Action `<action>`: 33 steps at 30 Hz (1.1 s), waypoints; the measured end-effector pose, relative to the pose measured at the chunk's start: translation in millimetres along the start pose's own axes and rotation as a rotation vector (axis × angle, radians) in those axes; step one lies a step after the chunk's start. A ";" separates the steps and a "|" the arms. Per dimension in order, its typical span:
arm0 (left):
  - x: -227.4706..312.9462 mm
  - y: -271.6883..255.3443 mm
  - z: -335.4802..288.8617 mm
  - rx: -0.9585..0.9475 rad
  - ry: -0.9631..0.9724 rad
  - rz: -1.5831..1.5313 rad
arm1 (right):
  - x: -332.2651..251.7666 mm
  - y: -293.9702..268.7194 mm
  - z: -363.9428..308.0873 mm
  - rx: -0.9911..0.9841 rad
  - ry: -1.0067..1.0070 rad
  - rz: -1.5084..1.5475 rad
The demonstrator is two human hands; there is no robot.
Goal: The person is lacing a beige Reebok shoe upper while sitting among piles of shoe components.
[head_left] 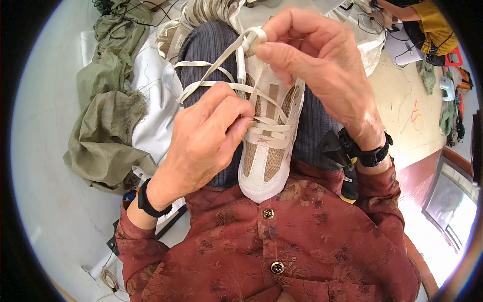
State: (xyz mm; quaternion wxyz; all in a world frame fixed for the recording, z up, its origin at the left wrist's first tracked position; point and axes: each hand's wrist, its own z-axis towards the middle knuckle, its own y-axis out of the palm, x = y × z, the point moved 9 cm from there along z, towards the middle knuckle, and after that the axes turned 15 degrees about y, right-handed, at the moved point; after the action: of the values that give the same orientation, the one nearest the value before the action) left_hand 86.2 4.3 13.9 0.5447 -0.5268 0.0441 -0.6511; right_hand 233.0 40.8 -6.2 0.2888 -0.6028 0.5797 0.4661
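A white and tan sneaker [264,156] lies along my lap, its toe pointing at my shirt. The flat cream shoelace [216,65] crosses its lower tongue in several rows and loops out loosely to the left. My left hand [209,133] is closed at the left side of the lacing, thumb and forefinger pinching the lace close to the shoe. Above the shoe's upper end, my right hand [317,60] pinches the lace between thumb and forefinger. Part of the shoe's opening is hidden behind the right hand.
More beige shoes [206,12] are piled beyond my knees. Olive cloth [108,116] and white fabric [153,121] lie to the left. Another person's arm [400,10] shows at the upper right, near thin cables. A framed panel [450,201] stands at the far right.
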 end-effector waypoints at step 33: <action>6.4 3.3 3.1 0.168 0.056 0.225 | -2.4 7.5 -1.2 -0.106 0.036 0.140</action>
State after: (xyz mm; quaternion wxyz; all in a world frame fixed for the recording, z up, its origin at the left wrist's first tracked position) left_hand 91.7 -0.3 17.3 0.6549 -0.4527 0.0635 -0.6018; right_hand 226.2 39.6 -2.2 0.2125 -0.5836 0.6000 0.5042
